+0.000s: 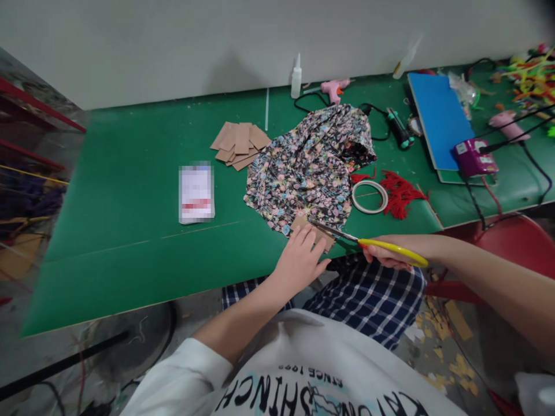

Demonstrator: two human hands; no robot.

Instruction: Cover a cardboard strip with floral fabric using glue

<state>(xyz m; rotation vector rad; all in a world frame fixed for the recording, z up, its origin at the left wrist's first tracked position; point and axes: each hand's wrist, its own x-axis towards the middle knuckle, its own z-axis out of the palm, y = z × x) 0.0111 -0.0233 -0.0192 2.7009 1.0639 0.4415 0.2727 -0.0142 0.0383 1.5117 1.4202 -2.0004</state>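
Note:
My right hand [385, 251] is closed round the yellow handles of a pair of scissors [347, 234], whose blades point left across the fabric. My left hand [301, 260] lies with its fingers spread flat on a small brown cardboard piece [325, 236] near the table's front edge. The scissor blades run along the upper side of that piece; whether they touch the fabric beneath cannot be made out. Under both is a crumpled, dark floral fabric [299, 167]. A pile of cut cardboard pieces [238, 141] sits at the fabric's upper left.
On the green table [121, 196] are a roll of white tape [370, 211], red yarn [401, 193], a phone-like pixelated object [196, 192], a white bottle [296, 80], a pink glue gun [335, 91], a dark green tool [399, 130] and a blue board [440, 118]. Cables lie at the right.

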